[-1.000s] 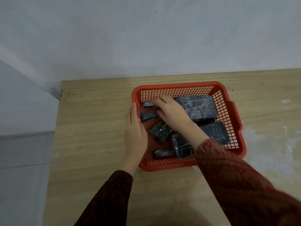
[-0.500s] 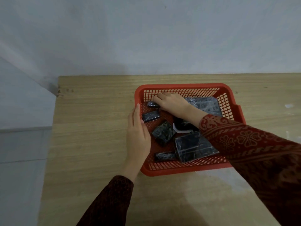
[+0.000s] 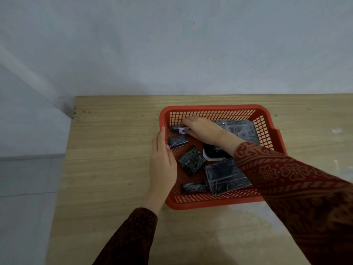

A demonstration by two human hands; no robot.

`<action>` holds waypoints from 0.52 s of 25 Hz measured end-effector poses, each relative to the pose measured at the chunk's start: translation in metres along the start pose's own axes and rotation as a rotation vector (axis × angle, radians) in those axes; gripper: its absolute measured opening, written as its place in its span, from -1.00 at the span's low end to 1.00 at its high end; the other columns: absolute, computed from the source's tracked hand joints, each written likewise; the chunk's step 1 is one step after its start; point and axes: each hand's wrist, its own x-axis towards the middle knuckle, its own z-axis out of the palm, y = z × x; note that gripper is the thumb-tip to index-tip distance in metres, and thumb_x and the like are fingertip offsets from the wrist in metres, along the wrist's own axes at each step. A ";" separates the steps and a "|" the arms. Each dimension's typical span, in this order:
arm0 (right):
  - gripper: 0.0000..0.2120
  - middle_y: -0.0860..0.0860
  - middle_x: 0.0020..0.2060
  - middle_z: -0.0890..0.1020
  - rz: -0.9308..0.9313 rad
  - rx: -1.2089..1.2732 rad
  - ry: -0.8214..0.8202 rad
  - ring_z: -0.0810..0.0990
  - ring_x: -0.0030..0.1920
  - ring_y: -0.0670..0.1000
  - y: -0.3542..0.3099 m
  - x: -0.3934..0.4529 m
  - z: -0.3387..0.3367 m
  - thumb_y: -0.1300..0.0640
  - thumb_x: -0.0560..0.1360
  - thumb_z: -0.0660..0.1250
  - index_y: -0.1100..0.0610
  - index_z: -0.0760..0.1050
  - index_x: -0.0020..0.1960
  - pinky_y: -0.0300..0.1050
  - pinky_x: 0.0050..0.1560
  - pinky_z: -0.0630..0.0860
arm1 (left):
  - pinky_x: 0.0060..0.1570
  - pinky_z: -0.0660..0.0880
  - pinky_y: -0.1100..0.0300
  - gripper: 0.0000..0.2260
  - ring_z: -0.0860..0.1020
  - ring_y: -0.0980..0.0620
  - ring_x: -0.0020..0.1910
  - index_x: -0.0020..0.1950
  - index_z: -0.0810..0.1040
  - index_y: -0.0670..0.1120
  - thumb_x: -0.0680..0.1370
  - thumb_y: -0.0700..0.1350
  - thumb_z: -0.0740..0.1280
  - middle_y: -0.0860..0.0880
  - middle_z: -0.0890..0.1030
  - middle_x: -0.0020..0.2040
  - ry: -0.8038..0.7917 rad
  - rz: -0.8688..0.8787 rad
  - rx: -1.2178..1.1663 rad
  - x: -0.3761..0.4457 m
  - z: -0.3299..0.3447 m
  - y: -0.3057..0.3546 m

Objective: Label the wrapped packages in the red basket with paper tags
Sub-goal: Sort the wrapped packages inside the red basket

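1. Behind your work stood a plain grey-white wall (image 3: 172,44), and below it a light wooden table (image 3: 114,159) carrying the red basket (image 3: 210,202).
2. Your right hand (image 3: 202,129) reached into the basket's far left corner, fingers curled down and pressed onto a small white paper tag (image 3: 183,130); whether you pinched it or only pressed it could not be told.
3. That tag lay on a small dark wrapped package (image 3: 174,128) in the same corner. A dark mark showed on the paper, too blurred to read.
4. Your left hand (image 3: 162,163) lay flat along the outside of the basket's left wall, fingers straight and together, touching the rim and holding nothing.
5. You had seven black wrapped packages in the basket: the tagged corner one, a small one (image 3: 177,140) just below it, a square one (image 3: 192,160) in the middle, a bar (image 3: 193,187) by the near wall, a large block (image 3: 226,175) at near right, another large one (image 3: 240,131) at far right, and one (image 3: 214,152) partly under your wrist.
6. A second white paper (image 3: 208,157) peeked from beneath that last package, with no writing visible.
7. No brand names showed on any wrapping.
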 end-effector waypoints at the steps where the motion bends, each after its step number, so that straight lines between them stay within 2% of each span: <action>1: -0.77 0.16 0.14 0.55 0.006 -0.057 0.011 0.53 0.15 0.16 -0.002 -0.002 0.003 0.25 0.55 0.24 0.24 0.44 0.20 0.06 0.05 0.54 | 0.12 0.14 0.69 -0.55 0.24 0.38 0.20 0.52 0.15 -0.12 0.62 -0.23 0.08 -0.14 0.37 0.40 -0.003 -0.001 -0.005 0.000 0.000 0.000; 4: -0.71 0.13 0.20 0.52 0.064 -0.192 0.011 0.48 0.22 0.15 -0.004 -0.002 0.004 0.29 0.55 0.20 0.20 0.44 0.25 0.06 0.10 0.54 | 0.10 0.14 0.71 -0.54 0.21 0.45 0.17 0.52 0.14 -0.13 0.62 -0.26 0.09 -0.11 0.42 0.36 -0.009 -0.008 -0.015 0.000 0.001 0.000; 8: -0.73 0.12 0.18 0.56 0.070 -0.175 0.015 0.53 0.18 0.14 -0.007 0.001 -0.006 0.30 0.55 0.18 0.19 0.45 0.23 0.02 0.08 0.53 | 0.12 0.15 0.69 -0.54 0.22 0.44 0.18 0.52 0.16 -0.14 0.62 -0.26 0.10 -0.10 0.43 0.35 -0.007 -0.009 -0.019 0.000 0.000 0.001; 11: -0.75 0.13 0.09 0.59 0.033 -0.067 0.145 0.56 0.10 0.15 -0.021 -0.007 -0.003 0.21 0.50 0.32 0.21 0.47 0.17 0.05 0.05 0.55 | 0.11 0.14 0.69 -0.55 0.22 0.43 0.18 0.52 0.16 -0.14 0.62 -0.26 0.10 -0.10 0.42 0.36 -0.003 -0.020 -0.015 0.000 0.000 0.000; 13: -0.67 0.13 0.06 0.57 -0.014 -0.007 0.139 0.56 0.06 0.14 -0.035 -0.010 0.003 0.12 0.43 0.43 0.21 0.47 0.13 0.05 0.00 0.55 | 0.13 0.13 0.69 -0.55 0.21 0.42 0.21 0.52 0.16 -0.13 0.62 -0.26 0.10 -0.10 0.41 0.39 -0.006 -0.025 -0.017 0.000 0.000 -0.001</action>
